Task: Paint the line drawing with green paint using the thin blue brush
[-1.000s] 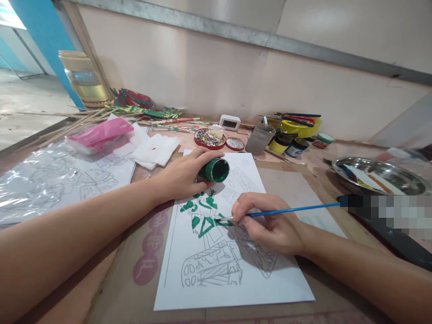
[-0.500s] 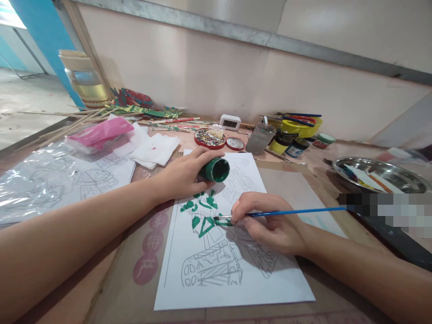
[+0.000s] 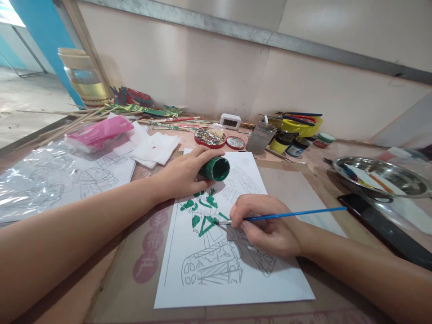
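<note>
My left hand point(image 3: 192, 173) is wrapped round a jar of green paint point(image 3: 218, 169), tilted on its side with its mouth facing right, over the upper part of the sheet. Between the fingers of my right hand point(image 3: 266, 225) is a paintbrush point(image 3: 297, 213) with a blue handle. Its bristles touch the white sheet of paper point(image 3: 189, 297) beside a green-painted triangle. Pencil line drawings cover the sheet, and several shapes near the middle are filled or outlined in green. My right hand hides part of the drawing.
Beneath the sheet lies brown cardboard point(image 3: 118, 292). A metal bowl point(image 3: 405, 171) and a black phone point(image 3: 388, 234) are at right. Behind stand a cup of cloudy water point(image 3: 260, 138), paint jars point(image 3: 297, 147), a red tray of beads point(image 3: 209, 137) and a clock point(image 3: 230, 121). Tissues point(image 3: 157, 148) lie left.
The brush tip has shifted slightly down, and its handle is at a slightly steeper tilt. My left hand and the paint jar have stayed in place.
</note>
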Demonstrator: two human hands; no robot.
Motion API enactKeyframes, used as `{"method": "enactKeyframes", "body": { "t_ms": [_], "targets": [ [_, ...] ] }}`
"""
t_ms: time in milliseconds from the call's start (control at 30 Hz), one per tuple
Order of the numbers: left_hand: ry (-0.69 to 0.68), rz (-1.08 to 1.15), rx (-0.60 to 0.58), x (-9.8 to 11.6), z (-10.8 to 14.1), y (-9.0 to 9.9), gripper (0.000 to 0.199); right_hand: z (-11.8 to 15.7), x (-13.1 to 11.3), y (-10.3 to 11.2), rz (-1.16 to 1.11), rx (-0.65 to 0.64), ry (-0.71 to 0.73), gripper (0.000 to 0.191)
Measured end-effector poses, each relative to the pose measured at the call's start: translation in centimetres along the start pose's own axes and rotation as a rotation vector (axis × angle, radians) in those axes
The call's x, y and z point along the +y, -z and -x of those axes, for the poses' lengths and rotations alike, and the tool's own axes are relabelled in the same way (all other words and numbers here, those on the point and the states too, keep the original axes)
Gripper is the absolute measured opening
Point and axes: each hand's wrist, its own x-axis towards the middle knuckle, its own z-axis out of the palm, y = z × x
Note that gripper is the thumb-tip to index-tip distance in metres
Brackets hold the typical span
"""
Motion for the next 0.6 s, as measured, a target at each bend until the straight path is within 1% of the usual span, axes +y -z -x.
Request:
{"method": "enactKeyframes", "body": {
  "t_ms": [167,400,600],
  "targets": [
    [0.011,0.004,-0.003,0.15,-0.08,0.11,0.068,0.01,-0.02,0.07,-0.035,0.007,0.006,0.021],
    [0.018,0.003,-0.005,0.13,-0.10,0.10,0.069,0.28,0.36,-0.11,0.012,0.064,-0.029,0.020],
    [0.017,0.010,-0.006,0.30,-0.09,0.24,0.069,0.21,0.39,-0.15,0.005,0.041,-0.029,0.018]
  ]
}}
